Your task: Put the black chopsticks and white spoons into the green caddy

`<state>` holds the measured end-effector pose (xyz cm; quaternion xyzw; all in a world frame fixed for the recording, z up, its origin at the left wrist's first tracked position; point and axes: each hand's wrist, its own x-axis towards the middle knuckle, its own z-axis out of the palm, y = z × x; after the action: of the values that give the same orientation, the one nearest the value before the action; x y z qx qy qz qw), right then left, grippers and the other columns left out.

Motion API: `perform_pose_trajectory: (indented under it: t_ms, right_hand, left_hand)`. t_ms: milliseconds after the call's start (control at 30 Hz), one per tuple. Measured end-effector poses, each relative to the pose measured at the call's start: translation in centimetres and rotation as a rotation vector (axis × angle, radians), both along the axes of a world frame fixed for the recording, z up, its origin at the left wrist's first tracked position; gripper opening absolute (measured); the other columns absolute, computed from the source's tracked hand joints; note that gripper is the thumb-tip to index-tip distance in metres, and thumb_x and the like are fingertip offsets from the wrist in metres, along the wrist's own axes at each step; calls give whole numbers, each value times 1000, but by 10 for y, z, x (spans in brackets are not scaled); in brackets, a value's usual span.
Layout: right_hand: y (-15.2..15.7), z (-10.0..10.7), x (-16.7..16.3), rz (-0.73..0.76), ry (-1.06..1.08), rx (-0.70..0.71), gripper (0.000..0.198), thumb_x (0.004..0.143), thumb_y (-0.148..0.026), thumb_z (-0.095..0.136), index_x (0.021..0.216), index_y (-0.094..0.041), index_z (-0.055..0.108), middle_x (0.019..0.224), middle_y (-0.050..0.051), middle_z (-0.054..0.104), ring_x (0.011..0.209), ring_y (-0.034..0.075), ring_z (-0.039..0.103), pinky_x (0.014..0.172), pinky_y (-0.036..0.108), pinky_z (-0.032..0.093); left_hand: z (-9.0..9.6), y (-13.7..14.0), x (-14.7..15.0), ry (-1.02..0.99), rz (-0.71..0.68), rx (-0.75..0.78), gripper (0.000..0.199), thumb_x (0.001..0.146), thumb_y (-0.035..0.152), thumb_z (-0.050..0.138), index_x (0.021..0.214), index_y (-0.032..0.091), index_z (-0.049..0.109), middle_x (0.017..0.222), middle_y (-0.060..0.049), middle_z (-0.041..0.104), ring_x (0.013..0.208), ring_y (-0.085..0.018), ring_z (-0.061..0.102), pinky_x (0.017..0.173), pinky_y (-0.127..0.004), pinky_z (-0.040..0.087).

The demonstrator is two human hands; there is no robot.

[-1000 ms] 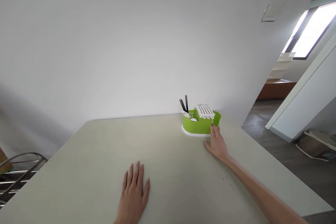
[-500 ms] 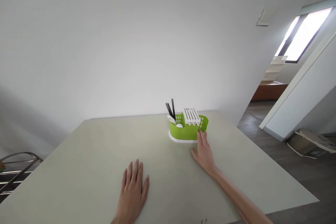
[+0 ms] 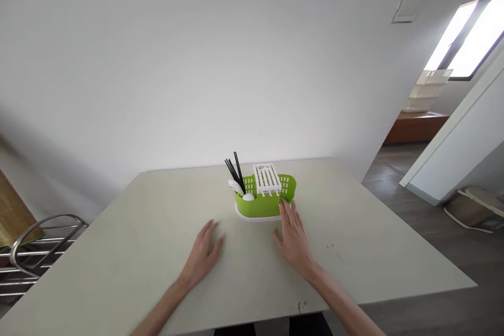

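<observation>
A green utensil caddy [image 3: 258,209] with a white base and a white slotted rack [image 3: 268,177] on top stands on the pale table. Black chopsticks [image 3: 237,173] and white spoons [image 3: 235,186] lean out of its left end. My right hand [image 3: 293,239] has its fingertips hooked over the caddy's low front rim at the right, while the thumb stays apart, near the table. Left of the caddy's front, my left hand [image 3: 202,253] is empty, slightly blurred, its fingers apart and not touching the caddy.
A white wall runs behind the table [image 3: 165,205]. A metal rack [image 3: 47,241] with a wooden board [image 3: 16,210] stands off the left edge. Beyond the right edge are the floor and a bin-like container [image 3: 472,209]. Dark marks are on the tabletop near the front.
The caddy has slid left and nearer to me along with my right hand. My left hand has shifted forward toward the caddy and turned. The view has shifted a little.
</observation>
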<state>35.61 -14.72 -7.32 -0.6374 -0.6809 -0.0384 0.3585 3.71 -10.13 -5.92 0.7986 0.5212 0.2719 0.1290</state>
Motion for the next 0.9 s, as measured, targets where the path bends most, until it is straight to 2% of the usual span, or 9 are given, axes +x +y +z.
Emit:
perform_pose_trajectory:
  t_ms: [67,133,267,367,500,600,700,767,900]
  right_hand:
    - [-12,4,5,36,6,-4,93,99,-14,42,170,-32,-14,178,3,16,164,33,6,126,63,31]
    - [-24,4,18,52,17,-16,88,101,-16,39,170,-35,-11,179,2,13,164,33,10,126,63,30]
    - [-48,-16,55,-39,75,-68,82,104,-27,39,171,-35,-8,179,2,13,163,31,18,124,59,36]
    - [-61,-38,79,-111,120,-84,79,106,-35,39,171,-33,-6,177,6,21,162,32,24,122,59,39]
    - [-70,-54,92,-153,139,-73,72,107,-41,39,171,-28,10,171,11,35,160,33,28,121,59,40]
    - [-72,-57,93,-190,168,-74,65,107,-43,39,167,-25,22,166,14,42,157,34,34,120,59,41]
    - [-71,-57,93,-187,183,-74,62,106,-42,39,165,-23,27,163,16,45,155,34,37,120,59,40]
    - [-70,-58,93,-180,180,-68,61,106,-41,39,164,-23,29,162,16,47,155,34,38,120,58,40]
    - [-69,-60,93,-181,168,-62,57,106,-40,40,160,-23,35,159,15,50,153,34,40,120,57,41]
  left_hand:
    - [28,16,3,-208,91,-210,59,102,59,46,142,19,59,149,-17,62,137,-30,59,116,-50,47]
    - [60,34,11,-413,157,-312,60,100,66,45,139,22,59,149,-15,62,136,-29,60,116,-48,47]
    - [119,77,42,-761,118,-446,70,96,71,54,139,16,55,151,-21,60,136,-28,60,113,-40,48]
    - [146,109,70,-779,13,-549,75,92,74,58,139,15,56,148,-24,62,135,-30,61,111,-41,48]
    - [155,141,101,-623,-129,-585,75,87,81,58,119,14,71,129,-19,75,124,-32,67,107,-41,49]
    - [152,152,115,-551,-122,-576,76,81,84,61,105,13,74,121,-20,78,118,-32,69,104,-41,50]
    - [153,158,119,-510,-140,-581,69,78,81,68,98,14,75,118,-19,79,118,-32,69,107,-42,48]
    - [156,159,121,-499,-155,-581,64,78,76,72,98,15,74,117,-18,79,116,-32,69,109,-43,47]
    - [161,160,125,-509,-178,-577,60,78,65,81,110,15,70,117,-17,79,112,-29,73,108,-42,50]
